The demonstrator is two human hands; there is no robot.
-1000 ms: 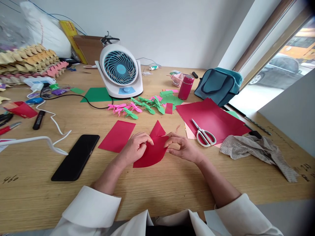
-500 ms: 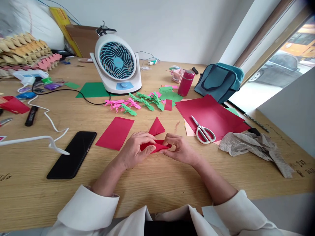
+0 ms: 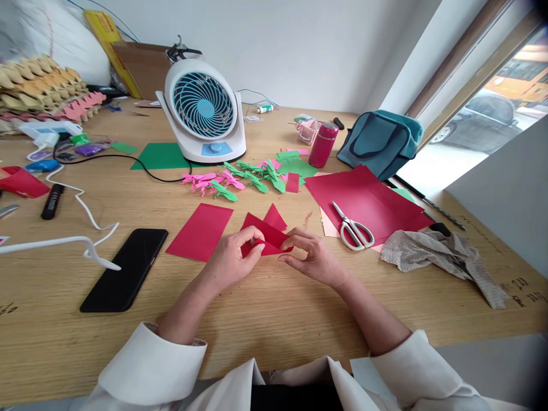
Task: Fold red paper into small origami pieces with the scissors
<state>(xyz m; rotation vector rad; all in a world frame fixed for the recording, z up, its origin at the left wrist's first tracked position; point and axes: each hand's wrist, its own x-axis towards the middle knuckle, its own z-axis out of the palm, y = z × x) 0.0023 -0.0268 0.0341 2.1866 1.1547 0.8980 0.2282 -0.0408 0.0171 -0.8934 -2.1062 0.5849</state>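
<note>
A partly folded sheet of red paper is held up between my two hands, just above the table. My left hand pinches its left side between thumb and fingers. On the right edge, my right hand has its fingers curled against the paper, the thumb a little below. Behind it lies a small folded red paper triangle, partly covered by the sheet. To the left a red paper rectangle lies flat. Several pink and green folded paper figures lie farther back.
White-handled scissors rest on large red sheets at right, beside a crumpled cloth. A black phone lies at left near a white cable. Behind stand a fan, a red flask and a blue bag.
The red paper has opened up, and one flap now rises higher toward the back. My left fingers have closed into a pinch on its left side. My right hand has barely moved.
</note>
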